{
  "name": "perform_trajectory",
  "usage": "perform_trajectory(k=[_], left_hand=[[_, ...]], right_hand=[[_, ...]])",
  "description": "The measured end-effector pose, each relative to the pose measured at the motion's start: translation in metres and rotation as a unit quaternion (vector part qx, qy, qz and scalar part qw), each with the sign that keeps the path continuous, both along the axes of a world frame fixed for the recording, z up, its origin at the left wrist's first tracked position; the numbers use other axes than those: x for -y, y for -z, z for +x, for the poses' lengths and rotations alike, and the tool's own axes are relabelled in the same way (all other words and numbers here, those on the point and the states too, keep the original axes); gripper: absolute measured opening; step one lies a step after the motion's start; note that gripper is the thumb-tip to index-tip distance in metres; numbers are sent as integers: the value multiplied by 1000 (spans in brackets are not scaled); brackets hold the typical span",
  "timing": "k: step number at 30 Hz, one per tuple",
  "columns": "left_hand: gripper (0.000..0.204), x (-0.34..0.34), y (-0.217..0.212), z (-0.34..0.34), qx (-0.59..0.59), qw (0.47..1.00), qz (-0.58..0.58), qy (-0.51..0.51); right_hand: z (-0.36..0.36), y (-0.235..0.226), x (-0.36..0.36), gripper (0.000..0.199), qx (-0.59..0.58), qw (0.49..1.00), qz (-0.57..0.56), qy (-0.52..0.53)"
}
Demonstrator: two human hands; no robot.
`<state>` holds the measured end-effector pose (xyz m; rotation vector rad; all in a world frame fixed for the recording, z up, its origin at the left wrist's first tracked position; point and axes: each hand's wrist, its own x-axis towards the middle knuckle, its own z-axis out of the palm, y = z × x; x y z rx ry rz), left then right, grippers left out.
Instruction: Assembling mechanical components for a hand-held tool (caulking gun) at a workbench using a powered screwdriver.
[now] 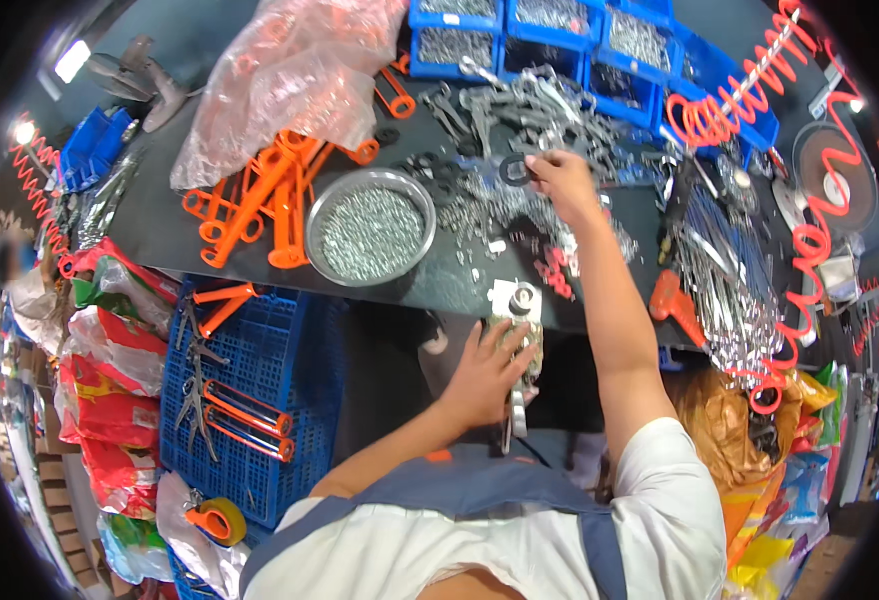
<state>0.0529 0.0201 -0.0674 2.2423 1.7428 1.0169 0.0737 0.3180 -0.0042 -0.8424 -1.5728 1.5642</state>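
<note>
My right hand (pixel 563 185) reaches over the bench and pinches a black ring (pixel 514 170) between thumb and fingers. Below that ring lie loose small metal parts (pixel 500 205) and a heap of grey metal levers (pixel 530 105). At the bench's front edge stands a small metal fixture (pixel 520 298) with a round post on top. My left hand (pixel 488 370) lies against this fixture's near side, its fingers spread. Left of it, a round metal bowl (pixel 430 215) holds many small silvery pieces (pixel 370 235). Small pink-red parts (pixel 557 275) lie right of the fixture.
Orange tubular frames (pixel 260 205) lie beside a clear plastic bag (pixel 280 80). Blue bins (pixel 455 50) line the back. An orange-handled tool (pixel 675 305) and silvery strips (pixel 725 265) lie right, near a coiled red hose (pixel 810 240). A blue crate (pixel 245 350) stands left below the bench.
</note>
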Motion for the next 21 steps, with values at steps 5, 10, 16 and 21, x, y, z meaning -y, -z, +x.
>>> perform_trajectory(k=[5,10,16,21], left_hand=[[53,15,-14,-25,260,963,41,55],[41,3,-10,-7,154,984,90,13],[25,1,-1,-6,123,982,142,-19],[25,-6,7,-7,137,975,174,-30]], right_hand=[[103,-5,145,9,108,982,-46,-150],[111,30,189,12,179,959,220,8],[112,51,205,15,141,952,245,114],[101,58,206,15,138,954,226,140]])
